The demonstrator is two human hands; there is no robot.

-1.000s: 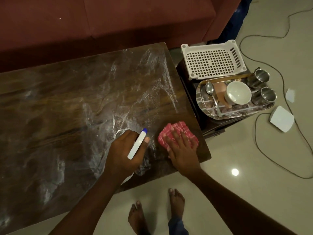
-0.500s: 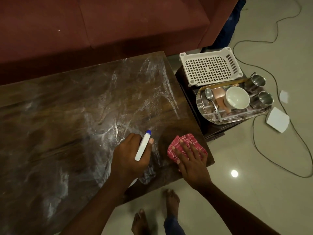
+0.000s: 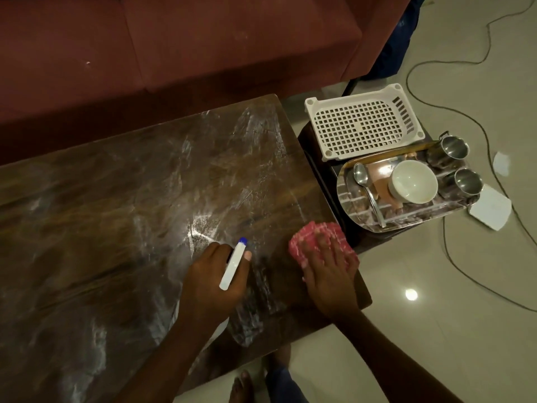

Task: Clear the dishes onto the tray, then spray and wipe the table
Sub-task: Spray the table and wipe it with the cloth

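Pink cloth lies under the flat right hand; left hand grips the spray bottle.

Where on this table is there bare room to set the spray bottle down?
The table is bare from the left hand out to the sofa side and leftward, though streaked. The near right corner is taken by the right hand on the red cloth. The tray is crowded.

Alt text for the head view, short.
The right hand presses a red checked cloth on a streaky dark wooden table; left hand grips a white spray bottle with blue tip. Beside the table, a shiny metal tray holds a white bowl, metal spoon and two steel cups.
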